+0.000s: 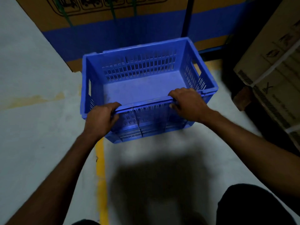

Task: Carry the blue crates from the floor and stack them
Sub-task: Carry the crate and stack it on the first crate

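Observation:
One empty blue crate (142,62) with slotted walls and side handle holes sits in front of me, its mouth facing up. My left hand (100,119) grips the near rim at its left end, fingers curled over the edge. My right hand (190,104) grips the same rim towards its right end, thumb on the outer wall. A dark shadow lies on the floor below the crate; whether the crate touches the floor I cannot tell. No other blue crate is visible.
A big cardboard box with a blue band (123,26) stands right behind the crate. Stacked cardboard boxes (276,75) rise at the right. A yellow floor line (101,176) runs under the crate's left side. Grey floor (32,127) spreads to the left.

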`<state>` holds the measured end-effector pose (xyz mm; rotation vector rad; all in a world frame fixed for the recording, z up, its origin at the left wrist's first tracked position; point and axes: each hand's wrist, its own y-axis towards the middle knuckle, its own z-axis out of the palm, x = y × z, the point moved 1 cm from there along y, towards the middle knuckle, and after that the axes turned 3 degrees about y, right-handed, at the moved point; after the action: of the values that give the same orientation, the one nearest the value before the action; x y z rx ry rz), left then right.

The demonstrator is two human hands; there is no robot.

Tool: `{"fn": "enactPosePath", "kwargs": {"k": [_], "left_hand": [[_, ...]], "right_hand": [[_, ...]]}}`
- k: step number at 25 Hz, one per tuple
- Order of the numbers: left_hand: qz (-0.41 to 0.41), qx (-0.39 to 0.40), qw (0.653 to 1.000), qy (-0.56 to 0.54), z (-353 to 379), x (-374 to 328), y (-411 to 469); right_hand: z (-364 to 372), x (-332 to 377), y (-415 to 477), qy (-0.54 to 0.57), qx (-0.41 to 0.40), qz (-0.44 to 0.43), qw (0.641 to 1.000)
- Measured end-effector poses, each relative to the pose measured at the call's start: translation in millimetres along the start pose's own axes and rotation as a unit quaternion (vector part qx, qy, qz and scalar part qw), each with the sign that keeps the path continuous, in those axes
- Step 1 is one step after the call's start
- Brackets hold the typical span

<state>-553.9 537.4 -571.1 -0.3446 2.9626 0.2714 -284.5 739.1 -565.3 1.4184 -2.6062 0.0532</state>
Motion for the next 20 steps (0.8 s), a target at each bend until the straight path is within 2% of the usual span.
{"fn": "enactPosePath", "kwargs": {"k": [2, 4, 8, 13, 20], "left_hand": [[-0.017, 0.075, 0.997, -0.029, -13.6, -2.6, 2.8], [-0.058, 0.096, 0.99, -0.09, -40.6, -14.6, -0.9], [-0.133, 0.045, 0.969, -0.203, -114.1, -61.6, -28.7], [-0.24, 0.03, 0.922, -0.302, -248.4, -140.7, -70.1], [-0.235, -0.06, 0.915, -0.323, -433.5, -230.4, -127.4]], "right_hand": [[-19.7, 9.9, -4.4, 0.029, 0.039, 0.041, 0.998], [-49.0, 26.4, -14.4, 0.081, 0.04, 0.086, 0.992], [-118.4, 62.6, -45.0, 0.176, 0.051, 0.126, 0.975], [-262.9, 112.5, -91.5, 0.247, 0.046, 0.151, 0.956], [-435.1, 187.7, -175.6, 0.298, -0.036, 0.122, 0.946]]}}
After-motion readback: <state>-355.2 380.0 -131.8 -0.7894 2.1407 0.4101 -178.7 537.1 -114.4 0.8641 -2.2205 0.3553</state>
